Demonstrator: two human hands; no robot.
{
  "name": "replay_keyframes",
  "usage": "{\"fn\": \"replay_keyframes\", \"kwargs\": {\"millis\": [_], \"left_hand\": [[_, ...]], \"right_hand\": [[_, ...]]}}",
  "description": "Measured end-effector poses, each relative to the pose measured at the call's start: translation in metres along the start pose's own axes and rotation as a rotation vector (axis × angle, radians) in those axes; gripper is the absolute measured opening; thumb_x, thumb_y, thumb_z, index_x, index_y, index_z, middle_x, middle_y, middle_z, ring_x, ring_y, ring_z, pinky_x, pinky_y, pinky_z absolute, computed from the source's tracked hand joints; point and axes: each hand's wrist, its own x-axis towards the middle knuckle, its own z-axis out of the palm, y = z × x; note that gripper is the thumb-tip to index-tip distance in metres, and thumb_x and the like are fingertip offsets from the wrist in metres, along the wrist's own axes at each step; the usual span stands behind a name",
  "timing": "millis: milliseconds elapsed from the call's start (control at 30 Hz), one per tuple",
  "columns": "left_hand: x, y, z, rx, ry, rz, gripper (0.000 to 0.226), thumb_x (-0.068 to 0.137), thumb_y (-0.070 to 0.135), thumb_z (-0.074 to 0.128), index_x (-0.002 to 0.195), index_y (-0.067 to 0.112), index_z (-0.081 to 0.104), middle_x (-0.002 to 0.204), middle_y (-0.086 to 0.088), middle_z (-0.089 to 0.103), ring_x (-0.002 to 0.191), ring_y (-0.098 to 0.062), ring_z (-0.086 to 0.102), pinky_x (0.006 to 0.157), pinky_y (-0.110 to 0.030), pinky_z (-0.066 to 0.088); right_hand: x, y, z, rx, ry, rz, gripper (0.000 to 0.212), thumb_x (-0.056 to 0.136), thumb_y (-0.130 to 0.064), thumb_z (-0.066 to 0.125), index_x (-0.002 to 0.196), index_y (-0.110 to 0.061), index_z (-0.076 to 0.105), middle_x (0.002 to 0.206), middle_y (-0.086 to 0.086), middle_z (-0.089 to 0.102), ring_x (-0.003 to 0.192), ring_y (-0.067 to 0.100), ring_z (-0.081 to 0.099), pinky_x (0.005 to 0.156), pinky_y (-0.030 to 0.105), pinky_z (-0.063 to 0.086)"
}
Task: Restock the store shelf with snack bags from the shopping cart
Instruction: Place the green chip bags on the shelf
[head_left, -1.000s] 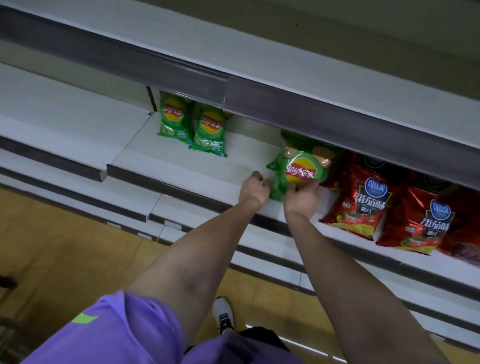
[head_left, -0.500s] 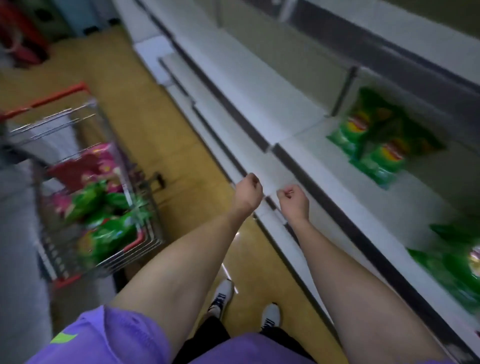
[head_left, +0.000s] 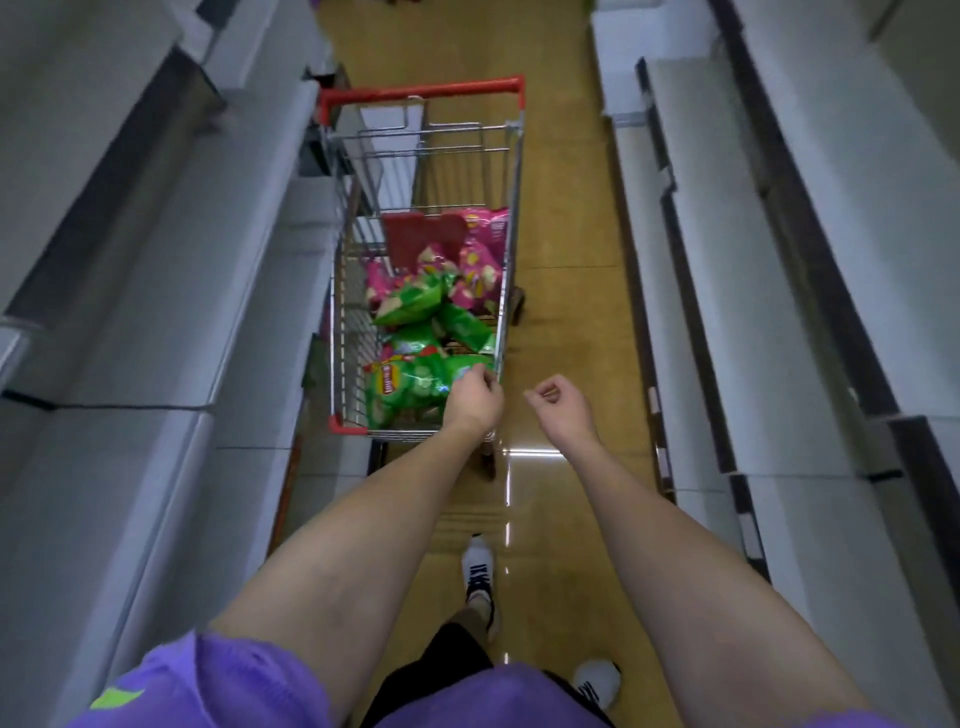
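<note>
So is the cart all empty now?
No, the shopping cart has green snack bags near its front and pink snack bags piled behind them.

This is a shop aisle. Long white tiered shelves (head_left: 810, 291) with dark price-strip edges line both sides of a glossy tan floor (head_left: 566, 208), and a wire shopping cart (head_left: 423, 156) with a red handle holds packaged snack bags (head_left: 415, 384).
</note>
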Motion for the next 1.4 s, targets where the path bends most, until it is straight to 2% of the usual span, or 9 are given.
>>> {"fn": "replay_keyframes", "kwargs": {"millis": [133, 233, 633, 767, 867, 1033, 1133, 1300, 1400], "left_hand": [[0.043, -0.03, -0.037, -0.02, 0.029, -0.053, 0.008, 0.098, 0.018, 0.05, 0.096, 0.015, 0.057, 0.097, -0.017, 0.068, 0.093, -0.036, 0.063, 0.075, -0.036, 0.047], [0.075, -0.051, -0.059, -0.018, 0.05, -0.092, 0.01, 0.099, 0.018, 0.05, 0.099, 0.012, 0.059, 0.092, -0.013, 0.066, 0.09, -0.034, 0.062, 0.068, -0.032, 0.039], [0.147, -0.055, -0.067, -0.04, 0.033, -0.178, 0.011, 0.1, 0.015, 0.05, 0.102, 0.01, 0.06, 0.092, -0.008, 0.062, 0.084, -0.027, 0.058, 0.07, -0.031, 0.043], [0.172, -0.046, -0.068, -0.039, 0.046, -0.227, 0.011, 0.099, 0.017, 0.052, 0.102, 0.01, 0.061, 0.093, -0.01, 0.065, 0.085, -0.029, 0.061, 0.069, -0.033, 0.046], [0.192, -0.044, -0.072, -0.015, 0.059, -0.289, 0.011, 0.1, 0.017, 0.052, 0.103, 0.01, 0.061, 0.095, -0.009, 0.064, 0.086, -0.028, 0.061, 0.071, -0.032, 0.046], [0.218, -0.05, -0.073, -0.036, 0.07, -0.374, 0.007, 0.1, 0.015, 0.054, 0.102, 0.013, 0.06, 0.103, -0.007, 0.066, 0.086, -0.022, 0.061, 0.083, -0.037, 0.054], [0.229, -0.056, -0.074, -0.044, 0.06, -0.38, 0.003, 0.1, 0.015, 0.054, 0.099, 0.013, 0.057, 0.102, -0.008, 0.065, 0.081, -0.019, 0.06, 0.076, -0.035, 0.051], [0.243, -0.08, -0.07, -0.044, 0.016, -0.408, 0.004, 0.099, 0.013, 0.054, 0.101, 0.014, 0.057, 0.102, -0.009, 0.065, 0.092, -0.027, 0.062, 0.083, -0.036, 0.053], [0.249, -0.103, -0.064, -0.062, -0.004, -0.424, 0.01, 0.098, 0.015, 0.056, 0.107, 0.015, 0.059, 0.103, -0.009, 0.068, 0.094, -0.029, 0.064, 0.085, -0.039, 0.054]], "right_hand": [[0.031, -0.028, 0.051, -0.064, -0.072, -0.015, 0.013, 0.09, -0.017, 0.072, 0.089, -0.012, 0.059, 0.067, -0.004, 0.054, 0.065, 0.016, 0.051, 0.051, 0.012, 0.036], [0.054, -0.044, 0.082, -0.1, -0.092, -0.002, 0.015, 0.089, -0.024, 0.072, 0.088, -0.014, 0.06, 0.068, -0.003, 0.057, 0.065, 0.017, 0.052, 0.05, 0.017, 0.035], [0.124, -0.077, 0.123, -0.144, -0.18, 0.041, 0.012, 0.091, -0.022, 0.069, 0.093, -0.015, 0.059, 0.074, -0.002, 0.06, 0.065, 0.014, 0.054, 0.055, 0.025, 0.039], [0.159, -0.077, 0.133, -0.142, -0.22, 0.06, 0.015, 0.091, -0.026, 0.07, 0.096, -0.018, 0.059, 0.08, -0.005, 0.062, 0.078, 0.019, 0.061, 0.073, 0.031, 0.048], [0.186, -0.082, 0.141, -0.135, -0.254, 0.063, 0.014, 0.092, -0.025, 0.071, 0.096, -0.021, 0.058, 0.084, -0.005, 0.065, 0.083, 0.021, 0.063, 0.074, 0.03, 0.049], [0.215, -0.078, 0.149, -0.164, -0.304, 0.087, 0.016, 0.092, -0.024, 0.07, 0.101, -0.022, 0.057, 0.091, -0.005, 0.065, 0.087, 0.022, 0.067, 0.083, 0.043, 0.058], [0.227, -0.078, 0.153, -0.218, -0.331, 0.098, 0.018, 0.093, -0.025, 0.07, 0.106, -0.022, 0.057, 0.096, -0.004, 0.065, 0.088, 0.02, 0.066, 0.081, 0.04, 0.058], [0.237, -0.067, 0.177, -0.246, -0.374, 0.162, 0.022, 0.091, -0.016, 0.071, 0.11, -0.017, 0.059, 0.102, 0.004, 0.067, 0.093, 0.025, 0.065, 0.079, 0.033, 0.054], [0.236, -0.06, 0.198, -0.279, -0.387, 0.168, 0.025, 0.091, -0.014, 0.069, 0.114, -0.011, 0.059, 0.101, 0.004, 0.065, 0.085, 0.022, 0.061, 0.065, 0.025, 0.048]]}}
